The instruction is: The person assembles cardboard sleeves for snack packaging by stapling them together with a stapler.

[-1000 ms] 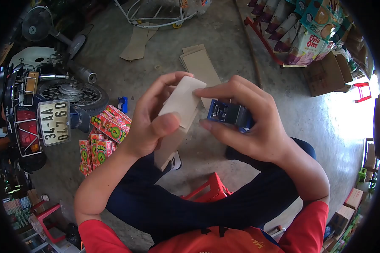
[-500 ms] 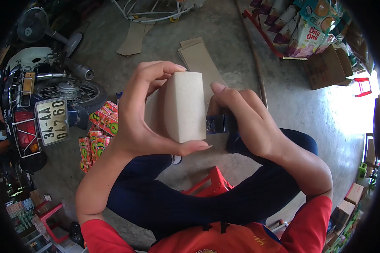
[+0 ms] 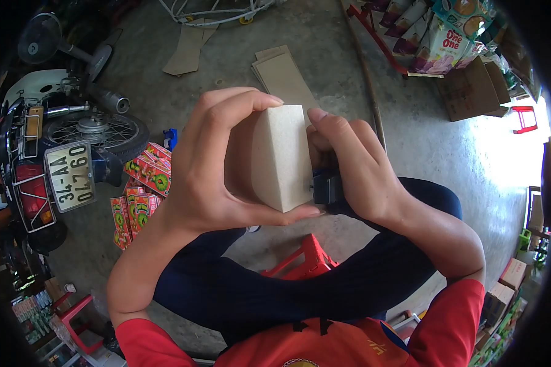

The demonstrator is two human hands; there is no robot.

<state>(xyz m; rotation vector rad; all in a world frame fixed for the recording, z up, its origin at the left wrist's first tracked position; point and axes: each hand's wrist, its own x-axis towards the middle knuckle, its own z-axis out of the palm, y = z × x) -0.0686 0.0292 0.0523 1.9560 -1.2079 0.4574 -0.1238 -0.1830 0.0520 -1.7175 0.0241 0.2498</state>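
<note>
My left hand [image 3: 205, 162] is wrapped around a small pale cardboard box [image 3: 292, 156], with fingers over its upper edge and the thumb along its lower edge. One narrow face of the box points up at me, slightly tilted. Close against its right side, my right hand [image 3: 364, 165] is closed around a small dark boxy tool [image 3: 327, 186] whose kind I cannot make out. The right thumb is by the box's upper right corner; the other right fingers are mostly hidden behind the hand and the box.
Flat cardboard pieces [image 3: 284, 73] lie on the concrete floor ahead. Red printed boxes [image 3: 138, 208] are piled at left, near a blue item [image 3: 170, 139] and a parked motorbike [image 3: 70, 174]. A red plastic stool [image 3: 309, 257] stands between my legs. An open carton [image 3: 471, 92] is at upper right.
Both hands have shifted slightly right, carrying the cardboard box and the dark tool along. The box has turned a little in my left hand. The whole view has moved slightly too.
</note>
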